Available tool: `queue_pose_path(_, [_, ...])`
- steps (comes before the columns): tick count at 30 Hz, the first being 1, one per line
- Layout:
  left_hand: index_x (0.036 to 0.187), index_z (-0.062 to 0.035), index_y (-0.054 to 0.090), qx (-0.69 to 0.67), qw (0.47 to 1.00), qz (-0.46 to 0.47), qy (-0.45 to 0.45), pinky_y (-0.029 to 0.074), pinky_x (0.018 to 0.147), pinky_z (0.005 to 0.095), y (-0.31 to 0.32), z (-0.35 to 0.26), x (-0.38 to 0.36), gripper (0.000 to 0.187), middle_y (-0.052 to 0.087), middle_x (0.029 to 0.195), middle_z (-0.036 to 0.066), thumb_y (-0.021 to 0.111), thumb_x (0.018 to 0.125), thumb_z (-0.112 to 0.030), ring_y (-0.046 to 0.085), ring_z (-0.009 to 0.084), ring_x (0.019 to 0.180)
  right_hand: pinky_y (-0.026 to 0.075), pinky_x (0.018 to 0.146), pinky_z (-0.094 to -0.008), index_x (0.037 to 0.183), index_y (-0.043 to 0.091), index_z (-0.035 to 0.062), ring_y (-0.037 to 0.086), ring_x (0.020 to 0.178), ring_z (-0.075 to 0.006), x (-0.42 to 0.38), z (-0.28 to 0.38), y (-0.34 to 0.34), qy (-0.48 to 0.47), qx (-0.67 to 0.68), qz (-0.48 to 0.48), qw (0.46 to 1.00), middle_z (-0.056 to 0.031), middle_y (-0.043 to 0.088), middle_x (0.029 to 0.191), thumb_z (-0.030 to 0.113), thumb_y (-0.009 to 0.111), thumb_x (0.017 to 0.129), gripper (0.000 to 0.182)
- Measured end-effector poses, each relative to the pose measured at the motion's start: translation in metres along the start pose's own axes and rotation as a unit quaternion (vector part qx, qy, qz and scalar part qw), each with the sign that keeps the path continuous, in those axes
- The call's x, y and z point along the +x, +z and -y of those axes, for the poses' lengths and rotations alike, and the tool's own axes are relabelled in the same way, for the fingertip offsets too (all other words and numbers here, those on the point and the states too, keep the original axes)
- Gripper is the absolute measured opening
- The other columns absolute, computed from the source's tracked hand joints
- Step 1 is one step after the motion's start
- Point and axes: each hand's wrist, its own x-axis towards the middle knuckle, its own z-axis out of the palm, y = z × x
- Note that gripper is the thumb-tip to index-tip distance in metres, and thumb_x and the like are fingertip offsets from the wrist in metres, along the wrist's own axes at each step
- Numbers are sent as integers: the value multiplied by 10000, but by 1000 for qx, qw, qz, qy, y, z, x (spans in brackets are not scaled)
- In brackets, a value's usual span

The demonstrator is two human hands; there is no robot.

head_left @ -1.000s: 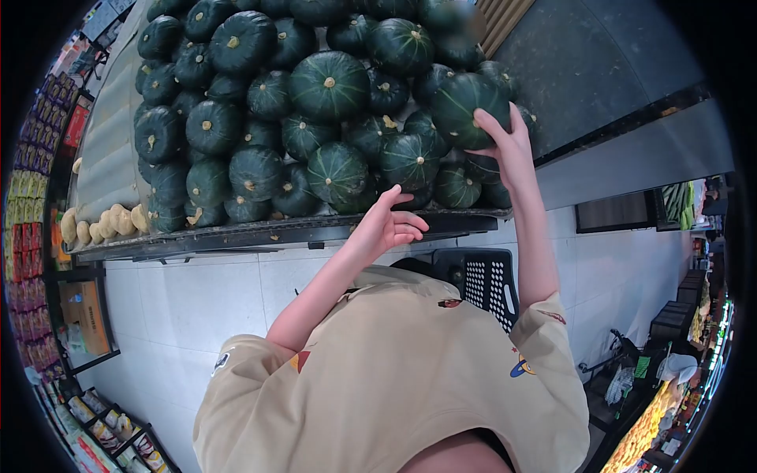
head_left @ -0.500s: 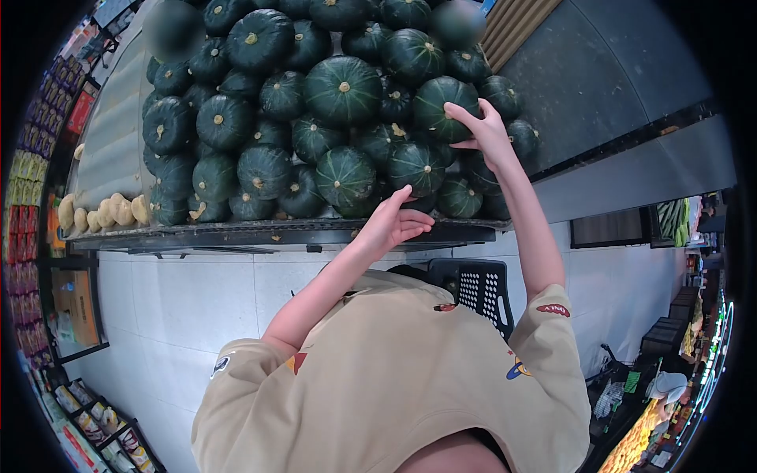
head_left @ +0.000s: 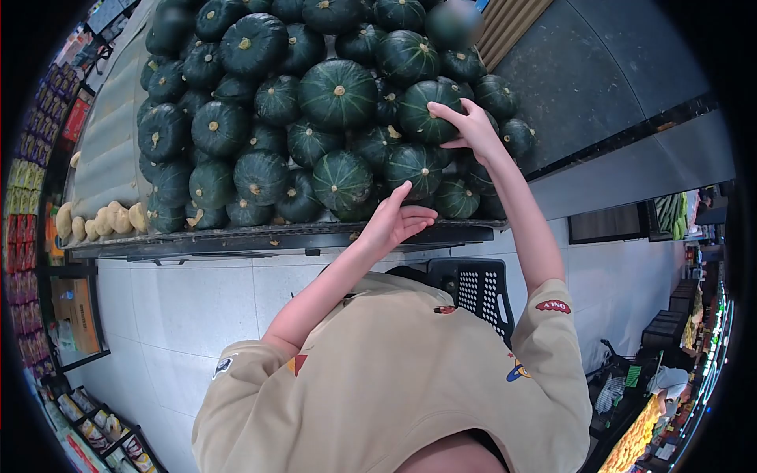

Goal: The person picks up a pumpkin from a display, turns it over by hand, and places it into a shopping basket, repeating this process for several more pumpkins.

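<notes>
Dark green kabocha squashes are heaped on the display stand in front of me. My right hand point(head_left: 471, 134) grips one kabocha squash point(head_left: 418, 114) on the right of the heap, thumb on its top near the stem and fingers round its right side, partly hidden. Lower down, my left hand point(head_left: 394, 221) is open at the stand's front edge point(head_left: 300, 236), with its thumb raised and fingers pointing right. Its fingertips are just under another squash point(head_left: 414, 169) in the front row. Nothing shows in the left palm.
Several tan, rounded vegetables point(head_left: 114, 218) lie at the stand's left front corner. A black perforated crate point(head_left: 481, 292) stands on the floor below the stand. Dark panels point(head_left: 607, 71) flank the heap on the right; packaged goods point(head_left: 31, 236) line the far left.
My right hand has shifted a little left, and the squash in its grip has moved left with it against its neighbours. My left hand stays nearly in place. The view has shifted slightly.
</notes>
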Motion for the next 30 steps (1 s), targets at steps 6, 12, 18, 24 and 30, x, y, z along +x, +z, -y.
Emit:
queue_pose_path(6, [1229, -26, 388, -124, 991, 26, -31, 522, 764, 273, 5, -1, -2, 613, 574, 1002, 235, 412, 881, -531, 607, 231, 854, 558, 629, -313, 1108, 501, -75, 602, 923, -189, 6, -7, 4, 33, -36, 41, 998, -139, 603, 999, 430, 729, 653, 717])
queue_pose_path(12, [1257, -45, 375, -130, 991, 17, -31, 494, 829, 299, 8, 5, -4, 637, 543, 1055, 249, 396, 879, -556, 574, 232, 908, 518, 700, -309, 1168, 494, -73, 605, 911, -196, 19, -15, 15, -13, -160, 6, 987, -173, 595, 1049, 499, 728, 612, 831])
queue_pose_path(18, [1253, -11, 370, -150, 988, 20, -38, 492, 828, 294, 6, 4, -3, 661, 536, 1055, 243, 407, 876, -553, 570, 229, 893, 473, 750, -318, 1102, 546, -42, 602, 838, -220, 19, -18, 1, -120, -302, -89, 942, -163, 613, 934, 558, 704, 621, 785])
queue_pose_path(24, [1236, 41, 369, -187, 980, 24, -55, 501, 814, 287, 4, 6, -2, 742, 518, 1070, 233, 442, 841, -583, 563, 237, 899, 474, 717, -323, 1024, 570, 3, 592, 766, -218, 10, -31, -4, -139, -263, -102, 949, -106, 606, 832, 514, 681, 692, 620])
queue_pose_path(30, [1230, 49, 375, -224, 970, 40, -83, 490, 835, 290, -1, 11, -1, 761, 505, 1085, 233, 451, 828, -593, 549, 248, 926, 462, 718, -287, 1027, 541, 24, 561, 829, -193, -32, -26, 6, -250, -234, -167, 925, -103, 562, 919, 293, 681, 757, 407])
